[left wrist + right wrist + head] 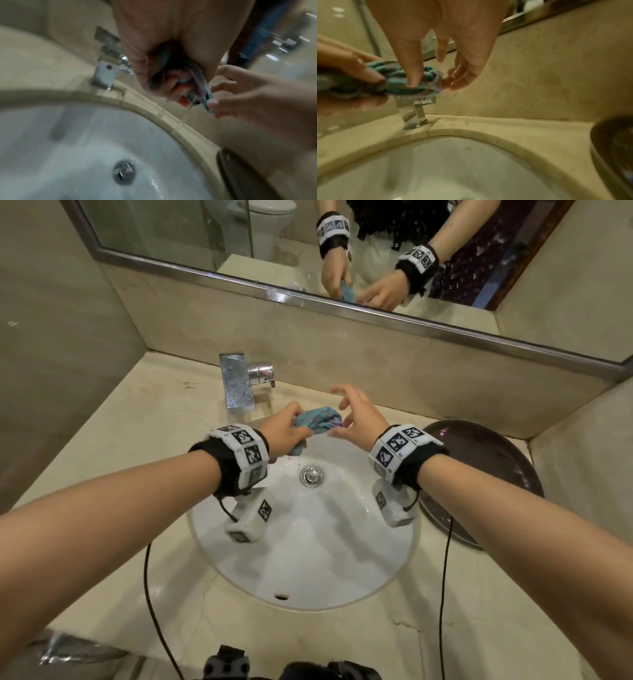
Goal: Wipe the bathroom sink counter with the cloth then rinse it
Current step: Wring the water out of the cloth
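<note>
A wet, bunched blue-and-purple cloth (317,419) hangs over the back rim of the white sink (308,542). My left hand (284,429) grips its left end, with the fingers curled round it (178,83). Water drips from the cloth (204,93) toward the basin. My right hand (359,419) is at the cloth's right end with its fingers spread. Its thumb (412,79) rests on the cloth (393,79), and the other fingers (462,79) hang just past the cloth's end. The beige stone counter (120,440) surrounds the sink.
A square chrome faucet (239,385) stands just left of the hands, with no water running from it. A dark round dish (486,467) sits on the counter to the right of the sink. The drain (311,475) lies below the cloth. A mirror (205,241) hangs behind.
</note>
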